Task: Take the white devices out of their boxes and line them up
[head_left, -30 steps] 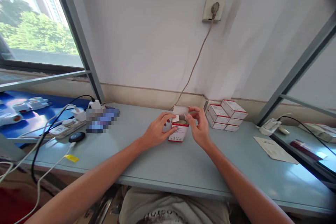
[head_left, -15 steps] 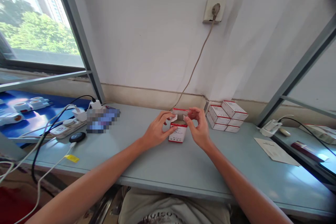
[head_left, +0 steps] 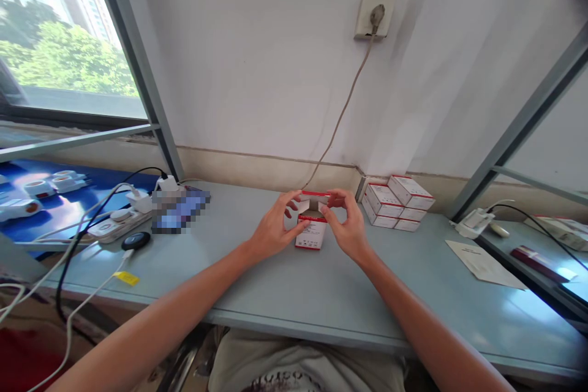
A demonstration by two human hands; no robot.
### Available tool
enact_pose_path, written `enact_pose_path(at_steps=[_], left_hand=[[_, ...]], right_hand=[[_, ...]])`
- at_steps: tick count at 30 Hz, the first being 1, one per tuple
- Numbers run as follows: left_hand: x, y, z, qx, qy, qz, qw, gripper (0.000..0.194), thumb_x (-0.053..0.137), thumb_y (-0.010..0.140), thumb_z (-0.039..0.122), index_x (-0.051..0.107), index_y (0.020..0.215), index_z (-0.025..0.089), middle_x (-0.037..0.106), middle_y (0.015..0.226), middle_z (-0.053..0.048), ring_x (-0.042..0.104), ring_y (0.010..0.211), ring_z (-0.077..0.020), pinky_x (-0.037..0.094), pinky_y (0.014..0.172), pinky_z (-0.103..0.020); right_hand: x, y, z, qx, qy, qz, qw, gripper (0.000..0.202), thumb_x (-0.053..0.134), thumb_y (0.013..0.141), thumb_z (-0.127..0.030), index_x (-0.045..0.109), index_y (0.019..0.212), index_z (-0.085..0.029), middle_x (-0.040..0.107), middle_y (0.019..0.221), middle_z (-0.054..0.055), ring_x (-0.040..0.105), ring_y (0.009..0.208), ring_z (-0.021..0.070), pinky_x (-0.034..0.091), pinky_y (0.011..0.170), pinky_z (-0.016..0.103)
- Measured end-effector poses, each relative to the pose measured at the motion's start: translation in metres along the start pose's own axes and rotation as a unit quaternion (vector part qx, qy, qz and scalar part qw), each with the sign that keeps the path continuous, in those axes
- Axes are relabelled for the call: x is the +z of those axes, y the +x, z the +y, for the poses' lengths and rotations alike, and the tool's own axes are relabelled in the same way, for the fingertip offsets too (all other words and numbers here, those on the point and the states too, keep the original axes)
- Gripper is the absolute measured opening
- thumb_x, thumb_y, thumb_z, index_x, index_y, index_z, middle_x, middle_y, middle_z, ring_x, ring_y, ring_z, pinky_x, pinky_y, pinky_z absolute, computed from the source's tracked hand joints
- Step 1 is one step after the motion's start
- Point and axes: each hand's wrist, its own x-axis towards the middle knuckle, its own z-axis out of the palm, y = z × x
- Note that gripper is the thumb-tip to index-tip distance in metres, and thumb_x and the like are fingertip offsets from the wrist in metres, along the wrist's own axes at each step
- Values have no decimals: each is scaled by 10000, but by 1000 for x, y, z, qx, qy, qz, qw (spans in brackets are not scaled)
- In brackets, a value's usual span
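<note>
While the left hand (head_left: 272,228) lays its thumb on the front of the white-and-red carton (head_left: 311,239), its other fingers arch around the upper left side, holding it; the right hand (head_left: 350,226) brings thumb and bent fingertips to the right flap (head_left: 323,209), though I cannot tell whether they pinch it. The carton stands upright on the grey desk (head_left: 275,297) between both hands, its lid (head_left: 316,196) raised at the back and the left flap (head_left: 304,207) leaning outward. To its right, similar boxes (head_left: 386,199) sit stacked near the wall, with a paper sheet (head_left: 484,264) beyond. Leftward lie a black round device (head_left: 136,241) and a power strip (head_left: 110,228). Above, a cord (head_left: 342,110) hangs from a wall socket (head_left: 364,9).
</note>
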Motion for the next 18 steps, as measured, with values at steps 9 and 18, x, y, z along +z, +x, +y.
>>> enact_pose_path(at_steps=[9,18], left_hand=[[-1,1,2,19,8,-5,1000,725,711,1050,402,336,1667,338,624,1313,-105,634,989,-189,585,788,-335],[-2,1,3,-2,9,-11,1000,717,716,1041,430,354,1651,325,623,1336,-112,633,960,-185,580,775,-342]], right_hand=[[-1,1,-1,-22,-11,-24,999,302,691,996,-325,644,1290,-273,654,1119,55,663,1016,226,569,952,438],[-2,2,-1,-42,-18,-3,999,202,610,1074,-401,687,1201,-264,672,1109,72,661,1019,236,573,914,426]])
